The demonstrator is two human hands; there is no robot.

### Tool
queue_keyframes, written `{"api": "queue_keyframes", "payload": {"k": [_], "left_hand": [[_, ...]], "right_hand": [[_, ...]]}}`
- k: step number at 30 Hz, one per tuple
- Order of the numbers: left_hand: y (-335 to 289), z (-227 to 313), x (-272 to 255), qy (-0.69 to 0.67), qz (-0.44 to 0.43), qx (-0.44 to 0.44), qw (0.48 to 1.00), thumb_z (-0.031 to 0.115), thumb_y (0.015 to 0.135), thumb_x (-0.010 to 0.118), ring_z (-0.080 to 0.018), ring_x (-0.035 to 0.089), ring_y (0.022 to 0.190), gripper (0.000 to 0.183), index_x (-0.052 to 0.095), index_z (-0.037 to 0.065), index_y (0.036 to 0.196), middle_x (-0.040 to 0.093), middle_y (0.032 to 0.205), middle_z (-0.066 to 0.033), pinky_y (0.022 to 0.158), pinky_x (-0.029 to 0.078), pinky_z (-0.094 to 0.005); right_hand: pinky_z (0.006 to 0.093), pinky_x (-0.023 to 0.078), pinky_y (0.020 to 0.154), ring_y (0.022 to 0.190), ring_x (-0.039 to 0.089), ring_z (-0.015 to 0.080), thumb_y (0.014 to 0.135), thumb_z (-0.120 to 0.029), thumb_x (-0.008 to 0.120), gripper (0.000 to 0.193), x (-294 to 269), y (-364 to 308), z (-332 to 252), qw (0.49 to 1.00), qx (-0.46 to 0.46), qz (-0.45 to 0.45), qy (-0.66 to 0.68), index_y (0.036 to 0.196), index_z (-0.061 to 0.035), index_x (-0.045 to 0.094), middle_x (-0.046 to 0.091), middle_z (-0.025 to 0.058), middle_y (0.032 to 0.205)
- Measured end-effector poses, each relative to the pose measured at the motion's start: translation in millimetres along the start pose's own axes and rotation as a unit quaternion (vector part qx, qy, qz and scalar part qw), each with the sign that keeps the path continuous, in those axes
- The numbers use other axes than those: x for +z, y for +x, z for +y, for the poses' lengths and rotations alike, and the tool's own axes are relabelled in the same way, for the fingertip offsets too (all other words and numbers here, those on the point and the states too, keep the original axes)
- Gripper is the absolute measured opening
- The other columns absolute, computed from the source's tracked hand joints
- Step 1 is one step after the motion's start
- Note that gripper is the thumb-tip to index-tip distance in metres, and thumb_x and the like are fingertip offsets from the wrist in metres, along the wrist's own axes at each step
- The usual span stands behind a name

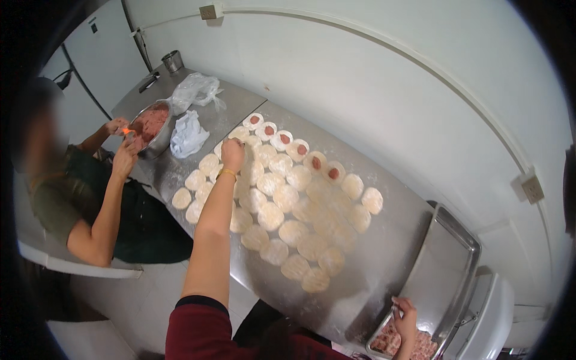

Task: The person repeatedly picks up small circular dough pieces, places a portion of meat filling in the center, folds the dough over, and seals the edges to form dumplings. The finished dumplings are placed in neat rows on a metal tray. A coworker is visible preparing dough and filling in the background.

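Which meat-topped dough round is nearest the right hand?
The rightmost meat-topped round is nearest the right hand. Its right neighbour is a bare round; the others each have another topped one there.

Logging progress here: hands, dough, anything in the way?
Left hand over dough rounds; right hand at tray. Six rounds topped with meat. Pale haze veils several rounds.

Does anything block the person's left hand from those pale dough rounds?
Nothing visible does: the left hand is over the dough rounds, though contact is unclear. The metal bowl and clear plastic bag sit off to the left.
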State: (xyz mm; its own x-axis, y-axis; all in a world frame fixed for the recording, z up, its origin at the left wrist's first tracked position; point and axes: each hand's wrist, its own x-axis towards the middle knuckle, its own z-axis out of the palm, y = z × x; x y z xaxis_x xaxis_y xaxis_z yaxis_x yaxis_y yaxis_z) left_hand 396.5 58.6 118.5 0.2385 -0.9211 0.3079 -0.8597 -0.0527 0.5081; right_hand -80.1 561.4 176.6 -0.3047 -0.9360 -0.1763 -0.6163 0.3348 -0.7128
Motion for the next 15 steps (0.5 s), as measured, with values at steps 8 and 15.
{"api": "queue_keyframes", "payload": {"k": [8,15], "left_hand": [[103.6,-26.3,68.4,0.036,-0.016,-0.048,0.998,0.022,0.073,0.067,-0.0344,0.060,0.093,0.023,0.069,0.001,0.081,0.065,0.086,-0.0211,0.081,0.048,-0.0413],[133.8,-14.1,96.7,-0.045,-0.078,-0.091,0.992,0.019,0.071,0.064,-0.0354,0.062,0.086,0.019,0.069,0.001,0.077,0.065,0.085,-0.0244,0.076,0.049,-0.0387]], "right_hand": [[0.0314,0.048,0.069,0.082,0.063,0.0256,0.081,-0.006,0.059,0.028,42.6,3.6,-58.6,0.991,0.072,-0.012,-0.108,0.108,-0.0088,0.064,0.062,0.0122,0.106],[0.0351,0.050,0.072,0.083,0.063,0.0306,0.070,0.007,0.056,0.032,50.0,21.1,-98.5,0.989,0.117,0.022,-0.084,0.100,-0.0017,0.064,0.061,0.0158,0.097]]}}
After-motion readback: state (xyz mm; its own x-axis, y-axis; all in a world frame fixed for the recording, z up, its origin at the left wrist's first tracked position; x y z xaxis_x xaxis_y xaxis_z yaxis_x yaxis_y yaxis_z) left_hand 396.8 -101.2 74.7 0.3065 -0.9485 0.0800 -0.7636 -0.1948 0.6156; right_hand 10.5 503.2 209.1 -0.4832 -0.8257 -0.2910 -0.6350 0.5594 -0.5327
